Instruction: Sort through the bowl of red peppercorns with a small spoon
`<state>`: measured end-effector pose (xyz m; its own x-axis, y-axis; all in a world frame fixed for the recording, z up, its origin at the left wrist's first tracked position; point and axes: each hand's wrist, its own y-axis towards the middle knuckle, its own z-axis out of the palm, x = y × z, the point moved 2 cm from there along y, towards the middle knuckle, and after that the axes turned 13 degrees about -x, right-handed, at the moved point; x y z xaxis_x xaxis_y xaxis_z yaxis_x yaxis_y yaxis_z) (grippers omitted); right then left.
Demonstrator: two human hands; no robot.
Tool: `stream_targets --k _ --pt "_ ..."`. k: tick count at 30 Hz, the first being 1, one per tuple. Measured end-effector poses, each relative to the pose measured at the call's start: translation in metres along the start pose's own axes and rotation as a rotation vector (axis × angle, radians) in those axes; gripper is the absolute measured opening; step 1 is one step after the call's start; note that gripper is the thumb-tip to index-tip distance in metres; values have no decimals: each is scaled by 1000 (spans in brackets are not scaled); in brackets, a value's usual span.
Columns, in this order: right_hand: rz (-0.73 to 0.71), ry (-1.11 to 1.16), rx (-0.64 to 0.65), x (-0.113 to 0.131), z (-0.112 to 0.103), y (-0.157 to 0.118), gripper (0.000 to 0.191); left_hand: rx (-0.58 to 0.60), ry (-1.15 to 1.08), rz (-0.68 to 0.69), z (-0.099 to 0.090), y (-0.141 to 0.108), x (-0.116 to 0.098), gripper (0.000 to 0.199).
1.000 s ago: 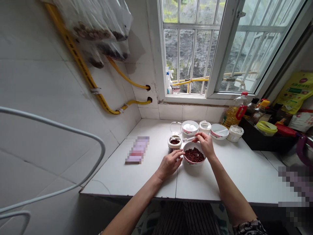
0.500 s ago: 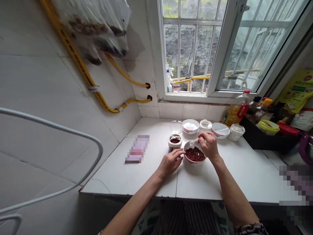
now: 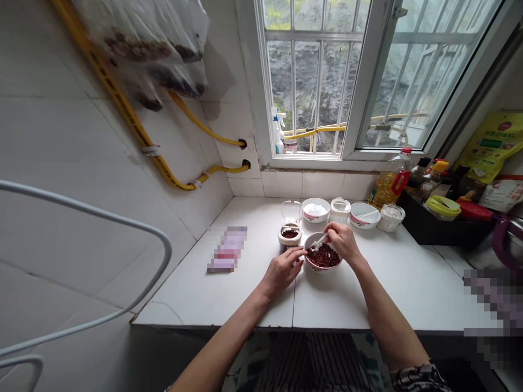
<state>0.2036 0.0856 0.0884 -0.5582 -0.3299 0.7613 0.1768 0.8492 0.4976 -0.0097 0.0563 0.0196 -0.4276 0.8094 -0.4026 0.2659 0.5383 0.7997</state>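
White spoon (image 3: 320, 240): pinching it in right hand (image 3: 342, 240); tip inside bowl (image 3: 322, 269) of dark-red bits (image 3: 326, 256), midway between front and back table (image 3: 339, 305) edges; touching bowl's rim with half-open left hand (image 3: 281, 269).

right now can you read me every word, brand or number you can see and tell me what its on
No text reads clearly enough to quote.
Yellow bag: print, too blurred to read.
White-and-red packet: lines of print, too small.
Yellow pipe: dark marks along it, unreadable.
Rightmost lidded jar: small mark, too small.
Purple item: pixelated, nothing legible.
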Motion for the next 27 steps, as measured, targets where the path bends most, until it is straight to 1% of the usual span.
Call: stream_targets --k 3,10,17,23,27 --pt "95 87 -8 -1 -3 1 18 2 -5 1 0 0 1 31" --pt "67 49 8 1 2 -2 18 13 -1 -10 0 0 0 31" --pt "151 131 14 -5 2 -1 17 19 -3 -13 -1 0 0 31" --pt "294 306 13 -12 3 5 13 11 -3 -10 1 0 0 30" --pt "284 408 2 -7 5 3 21 6 -1 -4 1 0 -1 29"
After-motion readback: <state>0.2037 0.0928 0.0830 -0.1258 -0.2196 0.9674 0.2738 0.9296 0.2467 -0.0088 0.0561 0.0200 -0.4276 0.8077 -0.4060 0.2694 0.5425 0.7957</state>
